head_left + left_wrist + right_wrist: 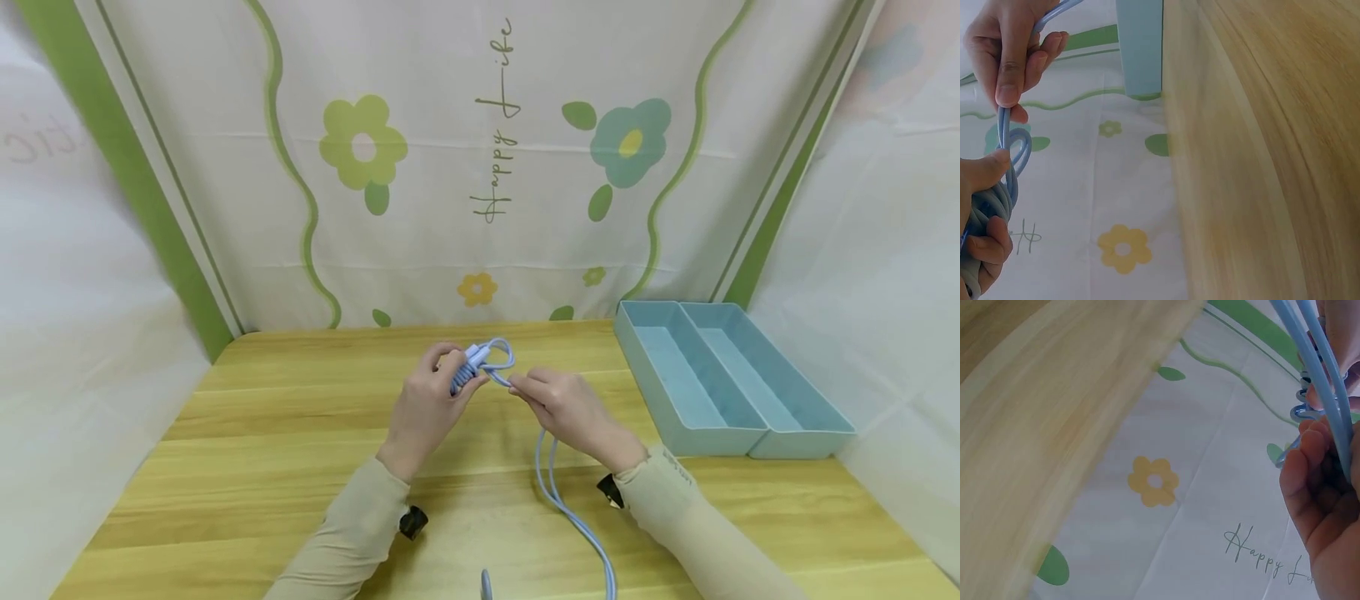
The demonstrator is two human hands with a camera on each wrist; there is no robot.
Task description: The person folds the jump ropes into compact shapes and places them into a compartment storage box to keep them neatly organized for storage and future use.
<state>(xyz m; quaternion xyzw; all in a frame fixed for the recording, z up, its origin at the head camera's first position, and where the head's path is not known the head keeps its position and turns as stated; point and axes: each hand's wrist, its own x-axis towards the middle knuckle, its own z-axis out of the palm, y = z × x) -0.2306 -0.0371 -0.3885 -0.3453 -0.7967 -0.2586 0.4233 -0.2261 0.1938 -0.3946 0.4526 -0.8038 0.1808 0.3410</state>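
Note:
A light blue cord (462, 377) is wound into a tight bundle above the wooden table, with pale, smooth, plug-like parts and a loop at its top. My left hand (426, 404) grips this bundle between thumb and fingers. Just to the right, my right hand (568, 408) pinches the doubled strand that runs out of the bundle. From there two lengths of cord (583, 527) hang toward the front edge. In the left wrist view, the right hand (1013, 50) holds the strands straight above the left thumb. Fingers partly cover the windings, and what the cord belongs to cannot be told.
Two pale blue trays (720, 431) stand side by side at the table's right rear. A printed cloth (435, 233) with flowers rises behind the table (285, 458), and more cloth hangs at both sides. A short curve of cord (486, 585) shows at the bottom.

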